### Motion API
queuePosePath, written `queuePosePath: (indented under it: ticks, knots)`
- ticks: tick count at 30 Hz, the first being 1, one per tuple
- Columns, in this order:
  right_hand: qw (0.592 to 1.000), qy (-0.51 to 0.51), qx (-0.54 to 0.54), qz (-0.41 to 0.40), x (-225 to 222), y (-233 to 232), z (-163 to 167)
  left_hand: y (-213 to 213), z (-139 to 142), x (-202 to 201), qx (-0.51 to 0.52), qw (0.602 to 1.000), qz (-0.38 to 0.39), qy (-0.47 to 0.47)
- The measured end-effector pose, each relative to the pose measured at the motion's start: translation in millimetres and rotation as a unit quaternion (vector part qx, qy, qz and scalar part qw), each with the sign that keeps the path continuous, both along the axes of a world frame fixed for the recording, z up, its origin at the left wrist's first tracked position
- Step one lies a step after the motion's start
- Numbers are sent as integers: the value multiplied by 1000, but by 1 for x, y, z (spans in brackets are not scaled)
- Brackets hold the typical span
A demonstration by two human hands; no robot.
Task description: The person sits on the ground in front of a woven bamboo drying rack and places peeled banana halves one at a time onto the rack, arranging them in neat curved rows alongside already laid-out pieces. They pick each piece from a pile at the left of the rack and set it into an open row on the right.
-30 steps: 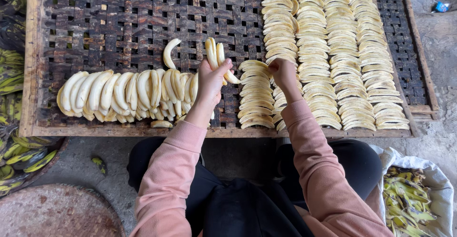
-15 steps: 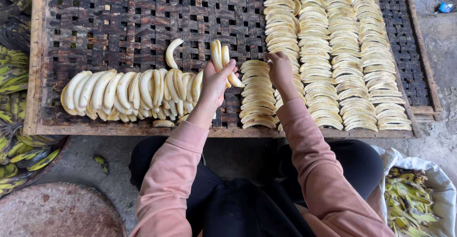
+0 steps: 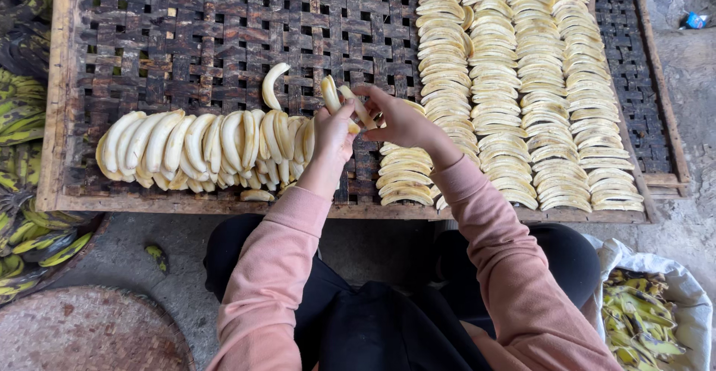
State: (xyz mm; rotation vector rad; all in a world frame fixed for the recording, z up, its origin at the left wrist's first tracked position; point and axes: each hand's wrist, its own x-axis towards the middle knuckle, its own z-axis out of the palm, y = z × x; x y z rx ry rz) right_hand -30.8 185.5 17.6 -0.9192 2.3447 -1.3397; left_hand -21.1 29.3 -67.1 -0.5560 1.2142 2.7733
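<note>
My left hand (image 3: 333,134) holds a small bunch of peeled banana halves (image 3: 330,93) upright above the woven tray (image 3: 224,20). My right hand (image 3: 395,117) has come over beside it and pinches one of those banana pieces (image 3: 356,106) with thumb and fingers. Below my right hand lies a short stack of flat banana slices (image 3: 403,173). To the left, a heap of peeled bananas (image 3: 201,147) lies on the tray, with one lone curved banana (image 3: 272,84) just behind it. Both sleeves are pink.
Several long rows of laid-out banana slices (image 3: 522,80) cover the tray's right side. A white sack of yellow-green peels (image 3: 641,319) sits at lower right. Unpeeled green bananas (image 3: 22,117) lie at left. A round mat (image 3: 89,334) is at lower left.
My right hand has lifted off the slice stack and moved left to the bunch in my left hand, taking hold of one piece. The left hand stayed roughly in place.
</note>
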Motion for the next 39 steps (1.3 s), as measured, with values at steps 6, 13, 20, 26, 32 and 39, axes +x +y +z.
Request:
queuePosePath:
  ticks: [6, 13, 20, 26, 32, 39]
  knots:
    - [989, -31, 77, -121, -42, 19, -27, -7, 8, 0, 19, 999, -19, -46]
    - [977, 67, 181, -92, -108, 51, -61, -13, 22, 7, 64, 998, -19, -12]
    - [930, 170, 263, -190, -104, 55, -71, -17, 25, 10, -41, 996, -49, 60]
    - [896, -182, -393, -99, -99, 73, -27, -14, 42, 11, -36, 997, -42, 59]
    - [894, -167, -407, -81, -99, 54, -8, -19, 54, 14, -45, 996, -45, 63]
    - [913, -210, -342, -74, -87, 38, -8, -26, 49, 14, -37, 995, -32, 83]
